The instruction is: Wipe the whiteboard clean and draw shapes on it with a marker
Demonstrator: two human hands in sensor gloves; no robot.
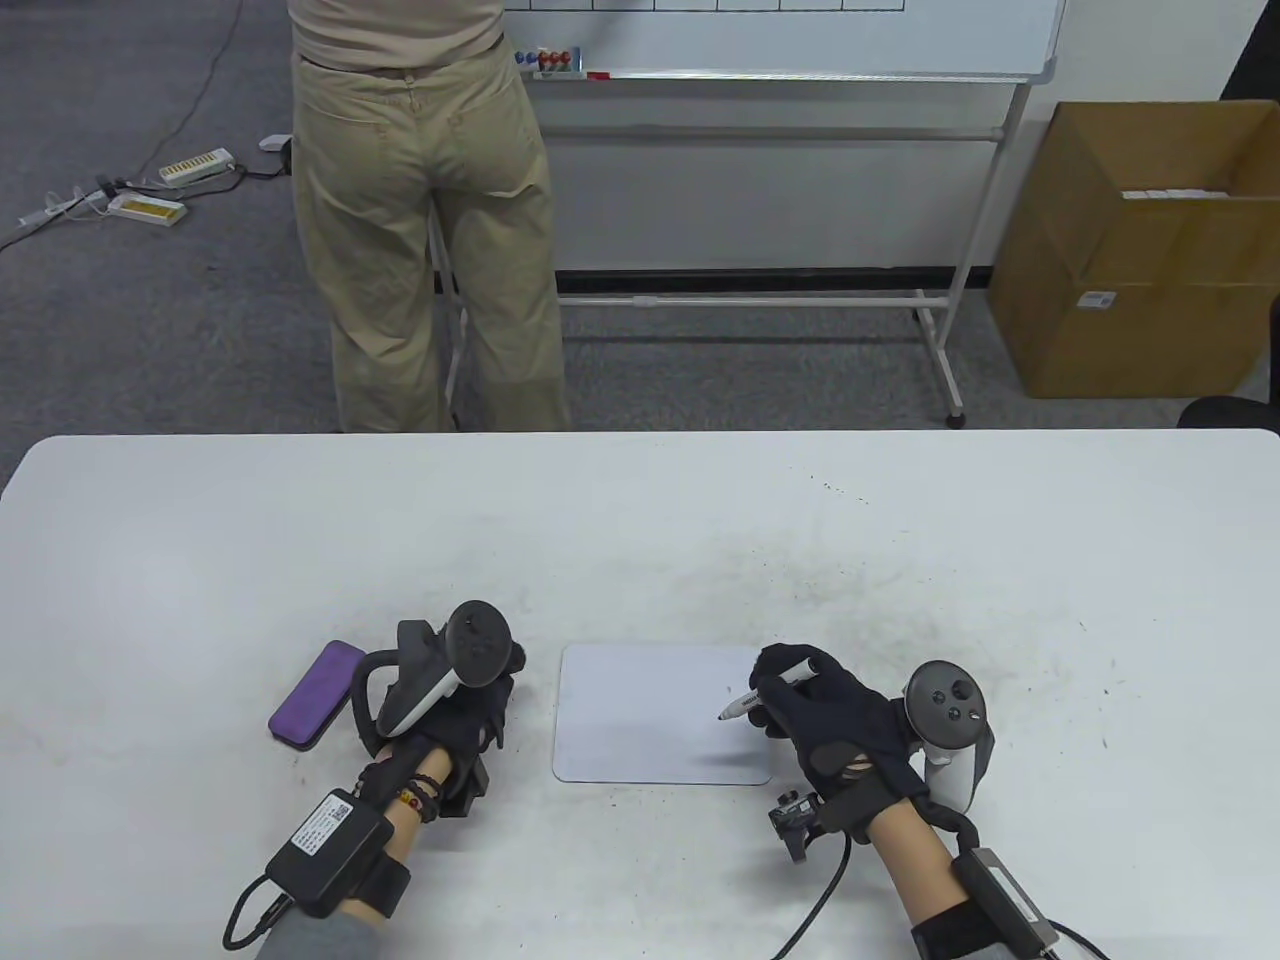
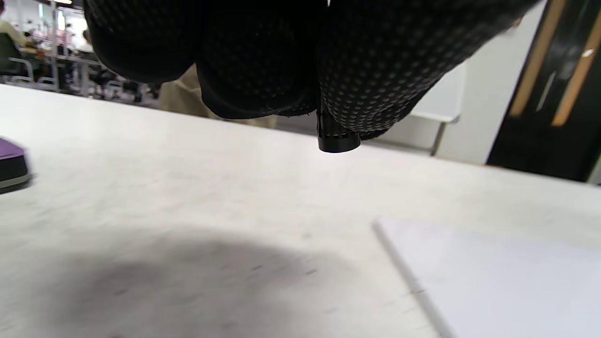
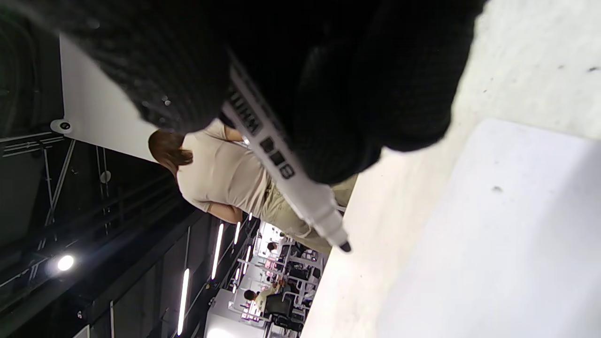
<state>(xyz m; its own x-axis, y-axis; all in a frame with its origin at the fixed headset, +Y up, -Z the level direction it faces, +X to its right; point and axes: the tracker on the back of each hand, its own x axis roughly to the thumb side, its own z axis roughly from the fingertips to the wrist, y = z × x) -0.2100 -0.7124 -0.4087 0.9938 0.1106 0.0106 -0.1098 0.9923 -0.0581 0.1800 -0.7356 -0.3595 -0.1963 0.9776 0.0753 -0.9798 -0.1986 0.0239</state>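
A small blank whiteboard lies flat near the table's front edge. My right hand grips an uncapped white marker, whose dark tip hangs over the board's right part. The right wrist view shows the marker slanting out from under my curled fingers, its tip a little above the whiteboard. My left hand rests on the table just left of the board. In the left wrist view its curled fingers hold a black marker cap. A purple eraser lies left of that hand.
A person in beige clothes stands beyond the table's far edge, facing a large whiteboard on a wheeled stand. A cardboard box sits on the floor at the right. Power strips and cables lie on the carpet at the left.
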